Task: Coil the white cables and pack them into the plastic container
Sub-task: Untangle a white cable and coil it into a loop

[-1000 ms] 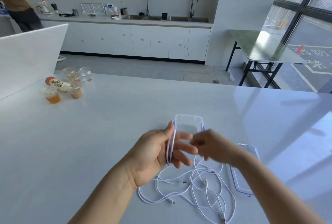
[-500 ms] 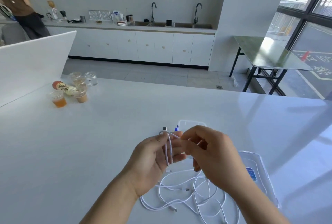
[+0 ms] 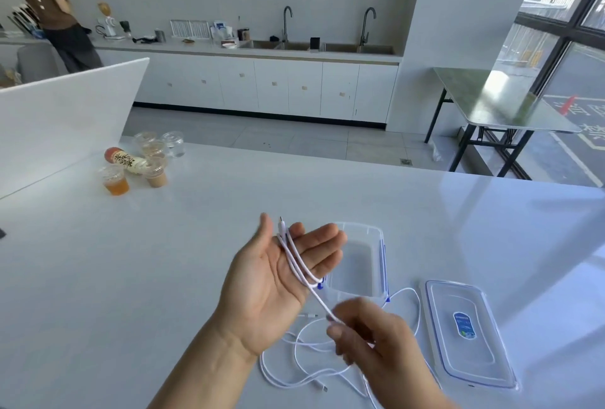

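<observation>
My left hand [image 3: 271,277] is raised palm-up above the white table, fingers spread, with a white cable [image 3: 294,261] looped around them and a plug end sticking up near the fingertips. My right hand [image 3: 370,340] pinches the same cable just below and pulls it taut. More white cables [image 3: 294,372] lie tangled on the table under both hands. The clear plastic container [image 3: 376,264] with blue clips stands open right behind my left fingers. Its clear lid [image 3: 465,336] lies flat to the right.
Several plastic cups with drinks [image 3: 116,181] and a toppled bottle [image 3: 126,158] sit at the table's far left, beside a white partition [image 3: 65,117]. A person [image 3: 49,12] stands at the kitchen counter far back. A folding table [image 3: 491,107] stands by the window.
My left hand has opened out flat with the cable loops on its fingers. My right hand has dropped down and toward me, drawing the cable taut. The view has tilted, showing more of the container.
</observation>
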A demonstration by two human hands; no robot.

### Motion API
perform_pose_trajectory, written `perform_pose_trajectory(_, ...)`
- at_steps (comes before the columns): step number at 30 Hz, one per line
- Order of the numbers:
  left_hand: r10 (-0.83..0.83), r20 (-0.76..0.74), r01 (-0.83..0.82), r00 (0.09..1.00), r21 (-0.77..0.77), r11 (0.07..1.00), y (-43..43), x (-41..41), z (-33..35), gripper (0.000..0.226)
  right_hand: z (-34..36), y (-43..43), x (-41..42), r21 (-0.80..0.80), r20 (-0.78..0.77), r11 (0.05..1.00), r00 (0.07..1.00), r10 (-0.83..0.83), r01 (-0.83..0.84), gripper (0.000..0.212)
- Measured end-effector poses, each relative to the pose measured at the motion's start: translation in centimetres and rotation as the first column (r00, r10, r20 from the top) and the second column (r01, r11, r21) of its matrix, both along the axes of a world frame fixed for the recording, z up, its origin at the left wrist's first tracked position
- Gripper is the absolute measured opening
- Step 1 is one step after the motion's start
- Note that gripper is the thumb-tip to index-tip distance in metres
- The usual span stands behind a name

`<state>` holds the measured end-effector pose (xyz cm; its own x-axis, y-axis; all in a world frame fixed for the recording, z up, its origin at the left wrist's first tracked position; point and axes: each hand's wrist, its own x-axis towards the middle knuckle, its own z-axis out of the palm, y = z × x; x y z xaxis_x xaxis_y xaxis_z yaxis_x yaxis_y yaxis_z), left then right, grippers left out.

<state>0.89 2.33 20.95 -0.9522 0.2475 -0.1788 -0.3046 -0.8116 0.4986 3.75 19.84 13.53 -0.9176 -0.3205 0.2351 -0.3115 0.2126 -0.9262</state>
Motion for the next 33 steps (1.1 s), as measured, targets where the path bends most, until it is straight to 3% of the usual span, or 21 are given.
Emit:
perform_pose_trajectory(2, -0.095, -0.051, 0.097, 0.994, 0.047, 0.994, -1.2, -0.1, -0.2, 0.079, -1.2, 1.6, -1.6, 0.148, 0.210, 0.979, 0.972, 0.108, -0.141, 0.034)
perform_pose_trajectory(5, -0.312, -0.105, 0.309, 0.944, -0.042, 0.950, -1.5, 0.3, -1.2, 0.106, -0.5, 2.8, -5.6, 0.498, 0.288, 0.839, 0.954, 0.078, -0.219, 0.019)
perform_pose_trajectory(7, -0.427, -0.093, 0.411, 0.900, -0.152, 0.899, -0.8, 0.6, -1.9, 0.117, 2.3, 2.4, -8.0, 0.510, 0.222, 0.852, 0.975, 0.003, -0.118, 0.019)
perform_pose_trajectory(10, -0.508, -0.034, 0.470, 0.861, -0.331, 0.818, -0.1, 0.4, -2.4, 0.126, 7.6, 0.7, -10.1, 0.335, 0.169, 0.942, 0.984, -0.048, -0.011, 0.013)
perform_pose_trajectory(13, -0.500, -0.009, 0.444, 0.866, -0.448, 0.776, 0.2, 0.0, -2.4, 0.124, 11.2, -1.2, -9.1, 0.440, 0.043, 0.897, 0.998, 0.035, -0.050, 0.011)
perform_pose_trajectory(15, -0.460, -0.028, 0.400, 0.887, -0.448, 0.800, 0.5, -0.1, -2.3, 0.116, 11.9, -1.9, -7.3, 0.616, -0.160, 0.786, 0.986, 0.056, 0.056, 0.008)
perform_pose_trajectory(17, -0.359, -0.055, 0.325, 0.932, -0.316, 0.891, 0.6, -0.2, -2.1, 0.103, 11.1, -2.3, -5.1, 0.687, -0.464, 0.669, 0.880, 0.101, 0.285, 0.005)
perform_pose_trajectory(18, -0.306, -0.057, 0.287, 0.950, -0.224, 0.931, 0.5, -0.2, -1.9, 0.099, 10.5, -2.4, -4.1, 0.695, -0.546, 0.622, 0.828, 0.130, 0.360, 0.011)
perform_pose_trajectory(20, -0.227, -0.053, 0.218, 0.973, -0.140, 0.966, 0.3, -0.3, -1.7, 0.101, 8.7, -2.6, -2.0, 0.660, -0.594, 0.638, 0.795, 0.121, 0.396, 0.029)
perform_pose_trajectory(22, -0.165, -0.034, 0.160, 0.986, -0.130, 0.979, 0.2, -0.4, -1.4, 0.109, 6.5, -2.6, -0.4, 0.542, -0.601, 0.757, 0.798, 0.043, 0.367, 0.034)
perform_pose_trajectory(24, -0.071, -0.043, 0.068, 0.997, -0.066, 0.995, 0.2, -0.5, -0.9, 0.109, 4.1, -2.1, 0.7, 0.378, -0.539, 0.857, 0.836, -0.104, 0.351, 0.021)
perform_pose_trajectory(26, -0.004, -0.043, 0.005, 0.999, 0.021, 1.000, -0.1, -0.9, -0.7, 0.108, 1.7, -1.2, 1.1, 0.239, -0.184, 0.952, 0.972, -0.149, 0.191, 0.018)
perform_pose_trajectory(27, 0.004, -0.049, -0.001, 0.999, 0.058, 0.998, -0.3, -1.0, -0.5, 0.108, 0.5, -0.5, 0.9, 0.187, 0.016, 0.981, 0.999, -0.051, 0.047, 0.017)
perform_pose_trajectory(30, -0.102, -0.109, 0.114, 0.989, 0.114, 0.987, -1.0, -1.1, -0.1, 0.111, -1.3, 1.5, -0.9, 0.175, 0.253, 0.971, 0.961, 0.113, -0.160, 0.016)
perform_pose_trajectory(32, -0.203, -0.178, 0.217, 0.963, 0.065, 0.974, -0.7, -0.8, 0.1, 0.112, -0.7, 2.1, -2.3, 0.007, 0.350, 0.978, 0.917, 0.192, -0.207, 0.029)
perform_pose_trajectory(33, -0.223, -0.186, 0.228, 0.957, 0.005, 0.974, -0.3, -0.7, 0.1, 0.111, -0.1, 1.9, -2.5, -0.093, 0.393, 0.968, 0.885, 0.249, -0.231, 0.045)
